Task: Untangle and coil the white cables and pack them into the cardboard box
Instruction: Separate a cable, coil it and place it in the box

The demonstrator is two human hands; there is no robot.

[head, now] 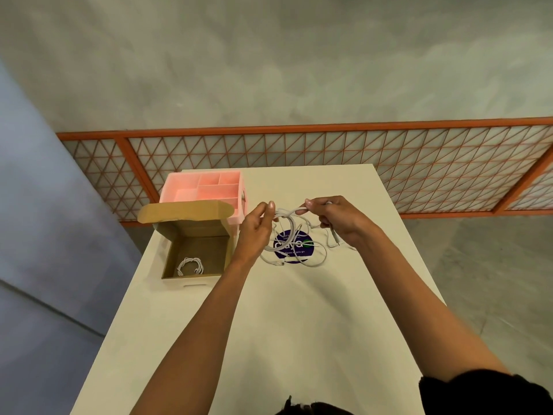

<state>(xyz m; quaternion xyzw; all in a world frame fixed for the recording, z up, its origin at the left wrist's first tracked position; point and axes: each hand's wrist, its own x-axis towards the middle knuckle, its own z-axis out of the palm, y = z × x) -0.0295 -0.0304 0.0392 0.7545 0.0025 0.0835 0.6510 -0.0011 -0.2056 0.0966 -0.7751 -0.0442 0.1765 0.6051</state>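
Note:
A white cable (288, 218) is looped between my two hands above the table. My left hand (256, 227) holds the loops on the left side, fingers curled round them. My right hand (335, 218) pinches a strand of the same cable at its upper right. More loose white cables (302, 257) lie tangled on the table under my hands, over a purple round sticker (291, 244). The open cardboard box (167, 262) stands to the left, its lid flap raised at the back. One coiled white cable (190, 266) lies inside it.
A pink compartment organiser (203, 187) stands behind the box at the white table's (269, 324) far left corner. An orange-framed mesh panel (389, 163) lies on the grey floor beyond the table. A blue wall runs along the left.

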